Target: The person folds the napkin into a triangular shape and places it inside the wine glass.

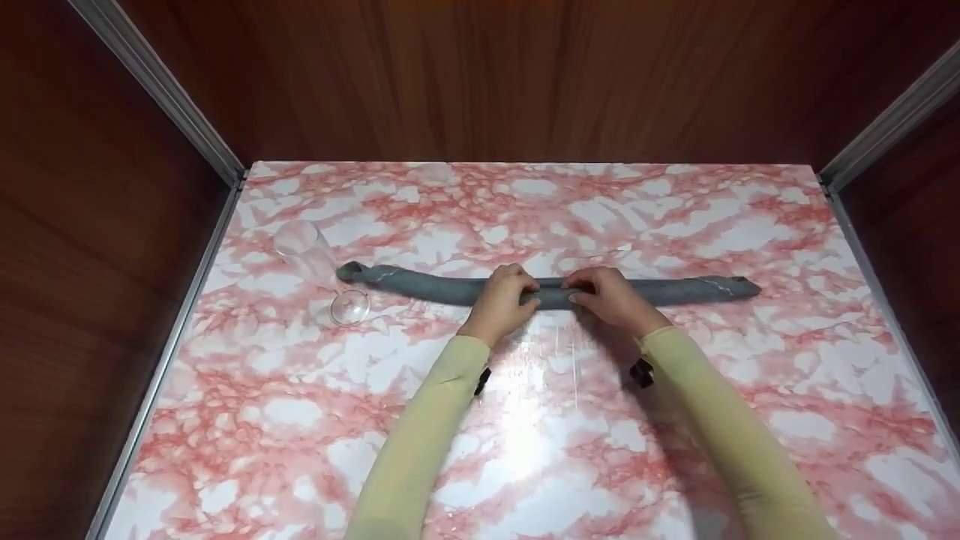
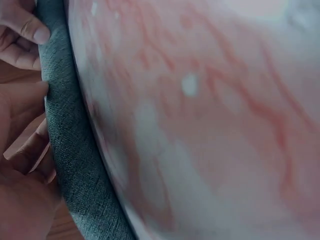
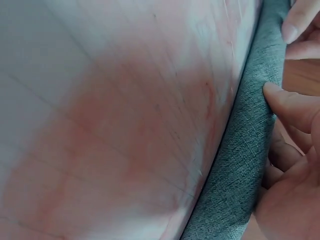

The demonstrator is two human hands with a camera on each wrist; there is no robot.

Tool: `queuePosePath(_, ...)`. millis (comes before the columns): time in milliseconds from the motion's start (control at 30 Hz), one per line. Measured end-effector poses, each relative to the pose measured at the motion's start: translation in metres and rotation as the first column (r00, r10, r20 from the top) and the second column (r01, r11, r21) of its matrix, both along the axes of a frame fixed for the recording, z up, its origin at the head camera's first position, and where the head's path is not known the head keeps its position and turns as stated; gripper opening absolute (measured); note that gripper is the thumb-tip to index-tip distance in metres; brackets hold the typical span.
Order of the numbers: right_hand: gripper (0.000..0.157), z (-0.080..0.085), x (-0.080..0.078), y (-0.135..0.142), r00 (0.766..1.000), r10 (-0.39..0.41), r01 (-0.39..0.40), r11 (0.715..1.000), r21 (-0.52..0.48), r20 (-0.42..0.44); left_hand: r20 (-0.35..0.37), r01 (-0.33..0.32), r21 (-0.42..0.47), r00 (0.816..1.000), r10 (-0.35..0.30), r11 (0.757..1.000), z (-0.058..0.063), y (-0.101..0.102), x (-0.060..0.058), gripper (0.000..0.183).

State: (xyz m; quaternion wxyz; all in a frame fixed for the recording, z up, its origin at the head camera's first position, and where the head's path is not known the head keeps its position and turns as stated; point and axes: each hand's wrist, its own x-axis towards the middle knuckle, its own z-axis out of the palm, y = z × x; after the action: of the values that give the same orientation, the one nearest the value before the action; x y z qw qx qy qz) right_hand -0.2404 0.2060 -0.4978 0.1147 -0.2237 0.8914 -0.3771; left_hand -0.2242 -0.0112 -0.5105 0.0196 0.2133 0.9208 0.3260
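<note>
A long grey-green rolled cloth (image 1: 427, 286) lies crosswise on the table, its two ends twisted to points. At its middle, my left hand (image 1: 501, 301) grips the roll with thumb in front and fingers curled over the back. My right hand (image 1: 613, 300) holds it the same way a short gap to the right. The left wrist view has the woven roll (image 2: 75, 140) between the left thumb and fingers (image 2: 37, 150). In the right wrist view, the right thumb (image 3: 290, 104) presses the roll's near side, while its other fingers are partly hidden.
Left of the roll is a clear glass (image 1: 304, 251) with a round, transparent part (image 1: 350, 307) near the roll's left end; its exact shape is hard to make out. The table (image 1: 517, 487) has a red-and-white marbled top. Dark wooden panels (image 1: 480, 82) enclose the back and sides.
</note>
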Motion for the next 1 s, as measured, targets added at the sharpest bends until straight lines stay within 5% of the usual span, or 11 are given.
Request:
queuePosePath(133,0.017,0.0003,-0.0014,-0.0007,1.000,0.002,-0.002,1.000,0.020,-0.020,-0.087,0.003,-0.168,0.996,-0.018,0.986,0.0020,0.0007,0.0017,0.029)
queuePosePath(267,0.017,-0.0002,-0.0018,-0.0006,1.000,-0.008,0.009,0.999,0.032,-0.025,-0.100,-0.012,-0.267,0.995,-0.015,0.964,0.0044,0.0014,0.0050,0.030)
queuePosePath(700,0.016,-0.0042,-0.0005,-0.0019,0.992,-0.043,0.040,0.999,-0.024,-0.118,-0.163,-0.062,-0.373,0.987,0.000,0.926,0.0046,0.0061,0.0029,0.016)
queuePosePath(1000,0.017,-0.0021,0.0045,-0.0067,0.979,-0.034,0.035,0.999,0.000,-0.200,-0.159,-0.054,-0.364,0.987,-0.005,0.930,0.0016,0.0026,0.0008,0.024)
